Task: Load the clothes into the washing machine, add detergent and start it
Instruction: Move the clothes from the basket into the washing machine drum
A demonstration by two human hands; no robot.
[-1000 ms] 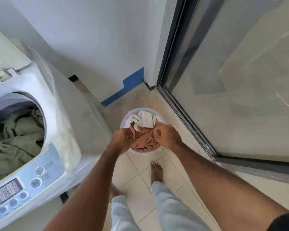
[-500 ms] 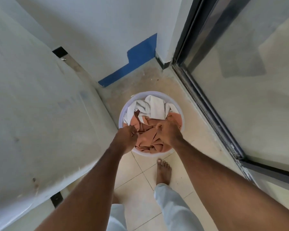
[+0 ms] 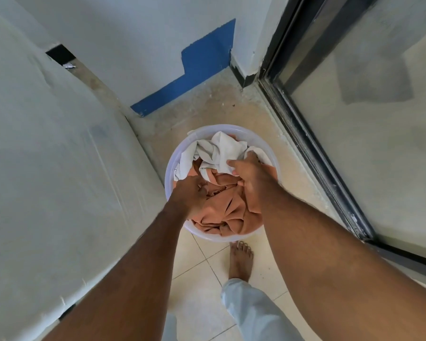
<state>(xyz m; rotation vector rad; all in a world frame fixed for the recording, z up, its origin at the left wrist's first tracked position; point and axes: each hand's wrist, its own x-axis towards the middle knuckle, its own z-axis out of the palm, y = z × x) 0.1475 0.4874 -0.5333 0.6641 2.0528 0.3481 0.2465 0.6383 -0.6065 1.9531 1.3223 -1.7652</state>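
A round white plastic basket stands on the floor in front of me, filled with an orange-brown cloth and a white cloth on top at the far side. My left hand is down in the basket's left side with its fingers curled into the orange-brown cloth. My right hand reaches further in and grips cloth where the white and orange-brown pieces meet. The washing machine's white side fills the left of the view; its drum and panel are out of sight.
A dark-framed sliding glass door runs along the right. A white wall with a blue painted patch closes the corner behind the basket. My bare right foot stands on the tiled floor just before the basket.
The view has dropped closer to the basket, and the washer's drum and panel have left the frame. My right hand has moved further in, up to the white cloth.
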